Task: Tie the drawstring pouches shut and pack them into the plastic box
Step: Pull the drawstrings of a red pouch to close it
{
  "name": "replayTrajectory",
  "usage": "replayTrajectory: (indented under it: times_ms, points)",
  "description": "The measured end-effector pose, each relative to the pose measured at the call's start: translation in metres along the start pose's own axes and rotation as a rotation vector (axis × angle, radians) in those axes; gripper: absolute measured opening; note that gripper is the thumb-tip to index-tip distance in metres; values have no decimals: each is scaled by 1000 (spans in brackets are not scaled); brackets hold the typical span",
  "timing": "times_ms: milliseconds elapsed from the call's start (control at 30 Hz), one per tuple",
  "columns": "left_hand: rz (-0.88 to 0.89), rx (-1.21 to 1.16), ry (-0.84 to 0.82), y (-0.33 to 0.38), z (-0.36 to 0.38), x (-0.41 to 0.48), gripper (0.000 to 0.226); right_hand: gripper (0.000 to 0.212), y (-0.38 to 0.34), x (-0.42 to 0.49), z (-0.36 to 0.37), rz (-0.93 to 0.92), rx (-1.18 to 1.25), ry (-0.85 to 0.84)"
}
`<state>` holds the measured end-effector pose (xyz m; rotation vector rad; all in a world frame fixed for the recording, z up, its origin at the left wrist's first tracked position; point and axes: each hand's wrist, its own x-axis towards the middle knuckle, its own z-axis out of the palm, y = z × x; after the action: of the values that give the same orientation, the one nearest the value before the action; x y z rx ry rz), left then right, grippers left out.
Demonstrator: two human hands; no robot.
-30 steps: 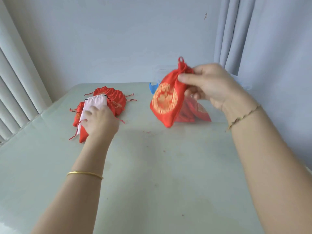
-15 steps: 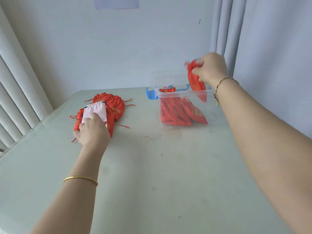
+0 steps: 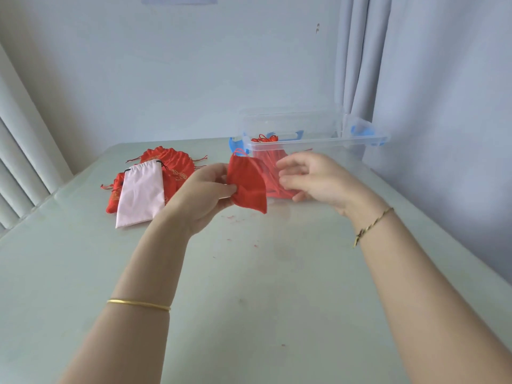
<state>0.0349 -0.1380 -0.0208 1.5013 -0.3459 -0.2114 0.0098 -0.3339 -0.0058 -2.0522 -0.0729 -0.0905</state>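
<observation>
- The step in hand is judged to be the tying of a single pouch. A red pouch (image 3: 248, 184) is held above the surface (image 3: 249, 273), in front of the plastic box (image 3: 318, 141).
- The left hand (image 3: 205, 192) is closed on the pouch. The left edge of the cloth is pinched between thumb and fingers.
- The right hand (image 3: 313, 176) is held just beside the right edge of the pouch and apart from it. Its fingers are loosely curled and nothing is gripped.
- A drawstring loop (image 3: 239, 152) is seen at the top left corner of the pouch. The mouth appears flat and ungathered, so the pouch is judged not yet tied.
- For the next move, the cords are to be taken by the right hand and drawn tight while the body is steadied by the left. A knot is then to be made before the pouch is placed in the box.
- Packed pouches (image 3: 266, 138) are seen through the clear wall of the box. Their number cannot be read, because part of the box is covered by the held pouch and the right hand.
- A pile of red pouches (image 3: 169, 159) is left on the surface to the left, with a pink pouch (image 3: 140, 192) laid over it. The pile overlaps itself and cannot be counted.
- The right fingertips are blurred. A cord on the right side of the pouch cannot be made out.
</observation>
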Motion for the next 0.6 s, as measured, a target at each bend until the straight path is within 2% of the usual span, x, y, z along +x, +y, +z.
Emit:
replayTrajectory:
  times_ms: [100,200,267,400,500,600]
  points:
    - [5,-118,-119,-4,0,2,37,45,4,4,8,-14,113,-99]
    - [-4,-111,-168,-8,-3,6,34,22,4,8,13,-52,256,-142]
    - [-34,-51,-164,-9,-2,8,34,9,6,10,17,-72,246,-91]
    - [-163,65,-46,-12,-6,10,38,17,15,14,22,-88,94,25]
    - [-244,68,66,-15,-10,11,24,16,21,15,28,-63,124,35]
    - [-248,281,-11,-19,-9,11,28,14,26,16,32,-47,153,48]
